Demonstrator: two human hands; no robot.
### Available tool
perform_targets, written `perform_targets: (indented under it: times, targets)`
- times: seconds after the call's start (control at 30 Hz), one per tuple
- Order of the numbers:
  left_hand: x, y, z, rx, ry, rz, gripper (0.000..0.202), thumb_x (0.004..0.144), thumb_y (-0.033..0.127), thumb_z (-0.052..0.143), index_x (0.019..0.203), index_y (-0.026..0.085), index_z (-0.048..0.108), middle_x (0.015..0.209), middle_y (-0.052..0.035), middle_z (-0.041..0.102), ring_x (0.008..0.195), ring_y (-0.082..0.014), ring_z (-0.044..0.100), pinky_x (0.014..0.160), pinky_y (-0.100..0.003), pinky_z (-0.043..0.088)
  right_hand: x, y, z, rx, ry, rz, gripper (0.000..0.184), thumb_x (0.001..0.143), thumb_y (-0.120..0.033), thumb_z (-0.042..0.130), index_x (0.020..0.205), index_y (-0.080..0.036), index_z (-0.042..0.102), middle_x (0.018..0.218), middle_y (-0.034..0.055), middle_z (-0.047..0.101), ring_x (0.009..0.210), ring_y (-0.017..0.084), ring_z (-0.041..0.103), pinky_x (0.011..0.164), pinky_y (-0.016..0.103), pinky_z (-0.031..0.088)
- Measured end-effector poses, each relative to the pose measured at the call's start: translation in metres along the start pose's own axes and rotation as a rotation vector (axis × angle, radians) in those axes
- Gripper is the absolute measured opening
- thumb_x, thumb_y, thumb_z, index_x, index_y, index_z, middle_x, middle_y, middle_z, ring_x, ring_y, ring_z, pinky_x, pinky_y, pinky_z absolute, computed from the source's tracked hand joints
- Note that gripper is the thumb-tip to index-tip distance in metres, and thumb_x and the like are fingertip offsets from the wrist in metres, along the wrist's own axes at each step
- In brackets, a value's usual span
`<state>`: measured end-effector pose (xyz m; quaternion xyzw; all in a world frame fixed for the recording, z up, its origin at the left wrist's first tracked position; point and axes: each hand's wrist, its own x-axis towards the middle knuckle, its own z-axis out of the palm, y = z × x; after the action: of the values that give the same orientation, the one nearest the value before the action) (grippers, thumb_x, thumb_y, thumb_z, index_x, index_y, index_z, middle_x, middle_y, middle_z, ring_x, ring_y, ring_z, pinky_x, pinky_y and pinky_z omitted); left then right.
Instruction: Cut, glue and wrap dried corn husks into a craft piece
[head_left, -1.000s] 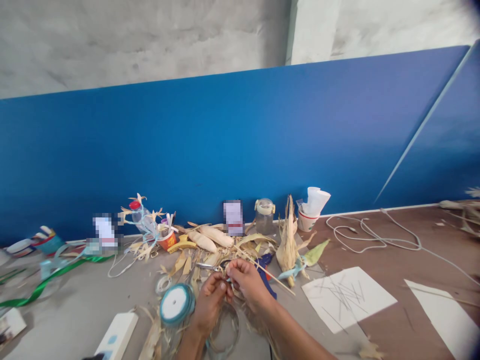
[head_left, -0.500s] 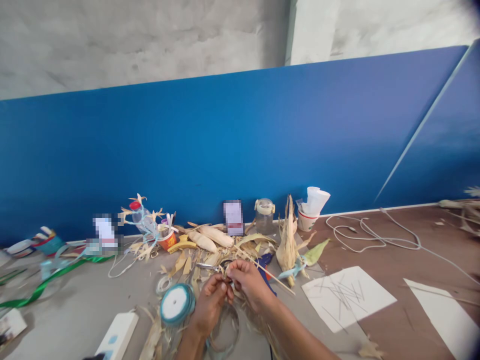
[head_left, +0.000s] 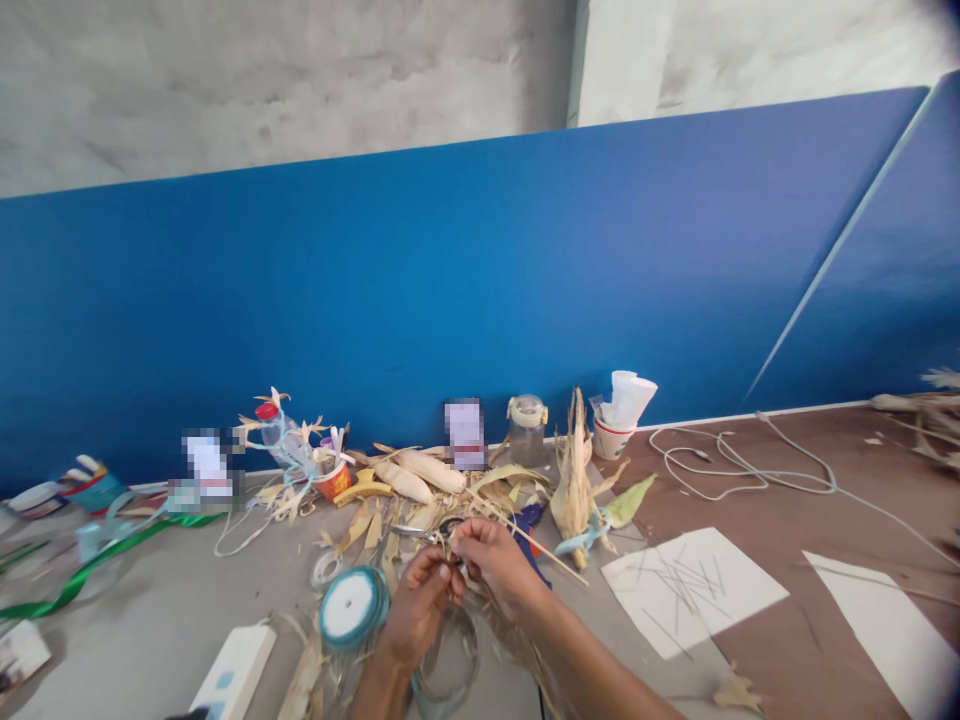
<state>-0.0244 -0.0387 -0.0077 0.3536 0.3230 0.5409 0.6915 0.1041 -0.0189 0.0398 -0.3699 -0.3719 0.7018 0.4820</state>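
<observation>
My left hand (head_left: 421,603) and my right hand (head_left: 495,563) meet over the near middle of the table, both with fingers pinched together. What lies between the fingertips is too small and too covered to make out. Just beyond them, scissors (head_left: 411,532) rest among dry corn husks (head_left: 367,525). A teal ribbon spool (head_left: 349,608) lies left of my left hand, beside a small white tape roll (head_left: 327,568). Below my hands is a clear ring-shaped roll (head_left: 474,655). A thin pale stalk (head_left: 551,548) slants past my right hand.
Pale corn cobs (head_left: 405,481) lie near the blue partition (head_left: 420,280). A clear jar (head_left: 528,437), a tied husk bundle (head_left: 574,490) and a paper cup (head_left: 613,440) stand at the back. Dark wires lie on white paper (head_left: 705,625). A power strip (head_left: 234,672) sits front left.
The view has shifted very slightly. Both hands keep nearly the same pinched pose, and the things on the table stay where they were.
</observation>
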Motion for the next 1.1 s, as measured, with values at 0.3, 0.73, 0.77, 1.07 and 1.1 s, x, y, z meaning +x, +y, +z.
perform_targets:
  times: [0.3, 0.73, 0.77, 1.07, 1.1]
  targets:
    - [-0.0006, 0.0023, 0.0009, -0.015, -0.003, -0.012, 0.026, 0.064, 0.035, 0.083, 0.076, 0.018, 0.067, 0.054, 0.0019, 0.062, 0.051, -0.0097, 0.054, 0.056, -0.023, 0.042, -0.0003, -0.0007, -0.0007, 0.045, -0.023, 0.055, 0.018, 0.059, -0.028, 0.068, 0.058, -0.017, 0.054, 0.039, -0.0096, 0.043, 0.034, 0.002, 0.025, 0.039, 0.02, 0.013]
    - [0.0021, 0.0033, 0.0007, 0.084, 0.087, 0.051, 0.032, 0.061, 0.039, 0.083, 0.077, 0.017, 0.067, 0.055, 0.0005, 0.062, 0.053, -0.0119, 0.054, 0.052, -0.024, 0.04, -0.0004, -0.0018, -0.0036, 0.137, -0.043, 0.041, 0.033, 0.06, -0.039, 0.076, 0.06, -0.015, 0.053, 0.045, -0.0086, 0.044, 0.038, 0.001, 0.028, 0.04, 0.018, 0.015]
    - [0.0021, 0.0032, 0.0005, 0.092, 0.083, 0.055, 0.032, 0.061, 0.04, 0.082, 0.077, 0.017, 0.067, 0.055, 0.0005, 0.062, 0.053, -0.012, 0.054, 0.052, -0.024, 0.04, -0.0004, -0.0018, -0.0035, 0.139, -0.046, 0.037, 0.033, 0.061, -0.039, 0.076, 0.06, -0.015, 0.053, 0.045, -0.0083, 0.044, 0.038, 0.001, 0.028, 0.04, 0.018, 0.015]
    - [0.0021, 0.0011, -0.0034, 0.149, 0.042, 0.041, 0.03, 0.064, 0.041, 0.08, 0.074, 0.016, 0.067, 0.056, 0.0002, 0.061, 0.054, -0.0115, 0.051, 0.055, -0.024, 0.039, 0.0025, -0.0006, -0.0046, 0.132, -0.002, 0.099, 0.031, 0.056, -0.036, 0.075, 0.057, -0.016, 0.051, 0.041, -0.0096, 0.044, 0.033, 0.001, 0.024, 0.039, 0.02, 0.01]
    - [0.0023, 0.0003, -0.0045, 0.144, 0.039, 0.044, 0.029, 0.065, 0.04, 0.08, 0.075, 0.017, 0.067, 0.057, 0.0002, 0.061, 0.055, -0.0115, 0.052, 0.056, -0.024, 0.04, 0.0027, -0.0008, -0.0046, 0.13, 0.001, 0.091, 0.03, 0.056, -0.036, 0.074, 0.056, -0.016, 0.051, 0.041, -0.0097, 0.044, 0.033, 0.001, 0.024, 0.04, 0.02, 0.01]
